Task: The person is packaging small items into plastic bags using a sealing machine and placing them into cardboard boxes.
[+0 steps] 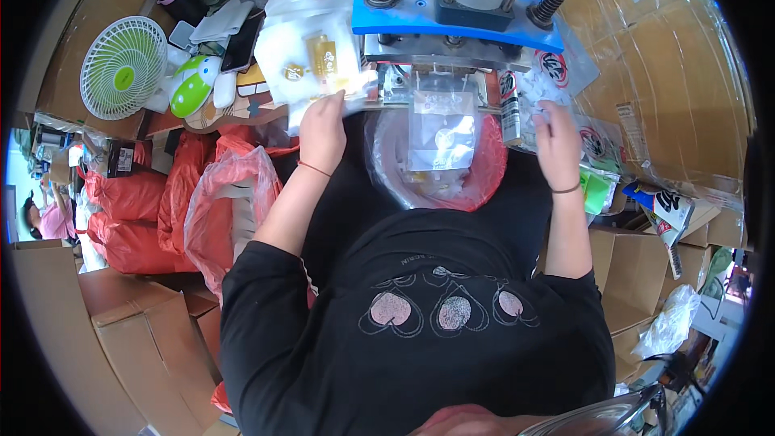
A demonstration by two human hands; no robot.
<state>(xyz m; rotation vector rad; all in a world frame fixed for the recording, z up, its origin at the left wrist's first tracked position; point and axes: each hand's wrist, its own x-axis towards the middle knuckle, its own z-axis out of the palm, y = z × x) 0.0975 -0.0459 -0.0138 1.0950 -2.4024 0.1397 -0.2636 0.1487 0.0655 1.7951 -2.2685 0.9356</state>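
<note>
My left hand [323, 136] is closed on the lower edge of a white plastic bag [300, 115], by the front of the fanned stack of bags with gold print [311, 52]. Under the blue press [456, 20], a clear flat bag with white print [442, 125] hangs down from the bench edge over a bin lined with red plastic [494, 163]. To the right of the press my right hand [559, 145] has its fingers pinched at a clear plastic bag with black print [512, 117]. The hand partly hides that bag.
A white and green fan [123, 69], a phone [242, 44] and a dark bottle [179, 2] stand at the back left. Red plastic sacks [133, 230] lie at the left. Cardboard boxes [149, 331] border both sides. A tall cardboard wall [670, 73] rises at the right.
</note>
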